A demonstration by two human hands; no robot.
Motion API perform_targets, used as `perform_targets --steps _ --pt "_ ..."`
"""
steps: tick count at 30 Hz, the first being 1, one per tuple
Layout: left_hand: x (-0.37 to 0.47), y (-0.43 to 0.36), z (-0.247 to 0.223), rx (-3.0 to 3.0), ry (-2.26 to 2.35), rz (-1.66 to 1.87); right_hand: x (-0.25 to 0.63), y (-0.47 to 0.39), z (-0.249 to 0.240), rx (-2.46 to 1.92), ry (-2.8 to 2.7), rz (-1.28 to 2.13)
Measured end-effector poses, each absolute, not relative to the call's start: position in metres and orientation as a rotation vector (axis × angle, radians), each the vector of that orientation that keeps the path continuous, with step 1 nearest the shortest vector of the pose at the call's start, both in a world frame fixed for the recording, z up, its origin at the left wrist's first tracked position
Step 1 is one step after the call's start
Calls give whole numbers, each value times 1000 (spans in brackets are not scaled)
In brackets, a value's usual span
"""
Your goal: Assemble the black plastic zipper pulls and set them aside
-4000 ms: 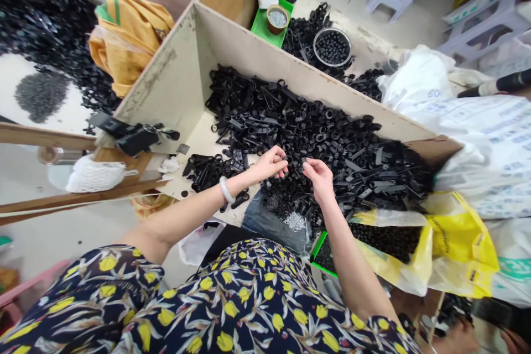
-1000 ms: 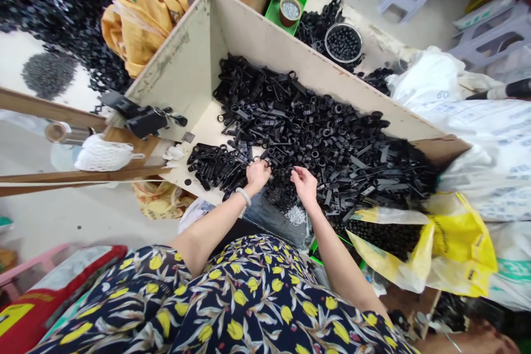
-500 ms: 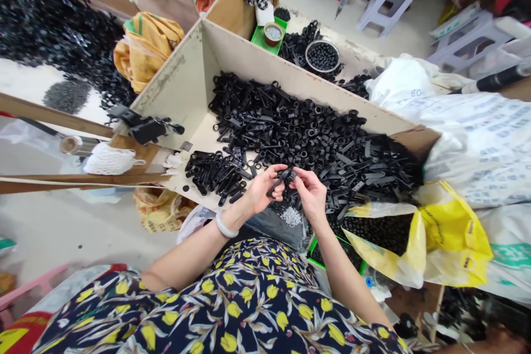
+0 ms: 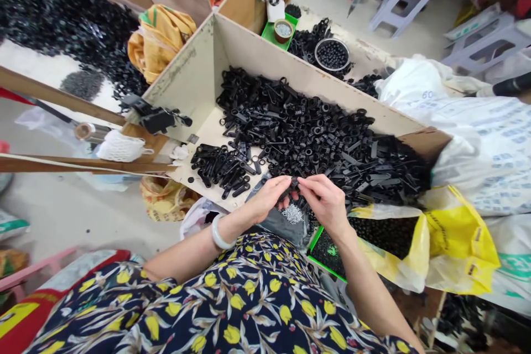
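Both hands meet in front of me over the near edge of the bin. My left hand is closed around a small black plastic part, mostly hidden by the fingers. My right hand pinches the same part from the other side, thumb and forefinger together. Just below the hands lies a little heap of silvery metal pins on a dark sheet. Beyond the fingers spreads a large pile of black plastic parts, many with ring ends. A smaller group of ring-ended black parts lies to the left.
Wooden walls edge the bin. A green tray of small black pieces sits at right, beside a yellow plastic bag and large white sacks. Behind the wall stands a metal bowl of black pieces. A black clamp-like device is mounted left.
The view has shifted slightly. My right hand has turned, its back now more upward, and the fingers of both hands have come closer together, covering more of the black part.
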State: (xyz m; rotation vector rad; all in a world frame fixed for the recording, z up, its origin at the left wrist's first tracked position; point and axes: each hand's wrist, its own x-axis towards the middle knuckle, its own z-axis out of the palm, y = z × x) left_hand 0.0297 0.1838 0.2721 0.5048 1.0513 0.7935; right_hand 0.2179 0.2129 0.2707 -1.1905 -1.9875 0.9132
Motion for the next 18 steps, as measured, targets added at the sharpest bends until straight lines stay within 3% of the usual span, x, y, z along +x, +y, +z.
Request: perform_targets --steps 6,18 --pt "16 180 272 694 1035 790 215 217 289 -1092 -2333 681" --pt "-9 175 283 1188 1200 587 203 213 293 -926 -2484 750"
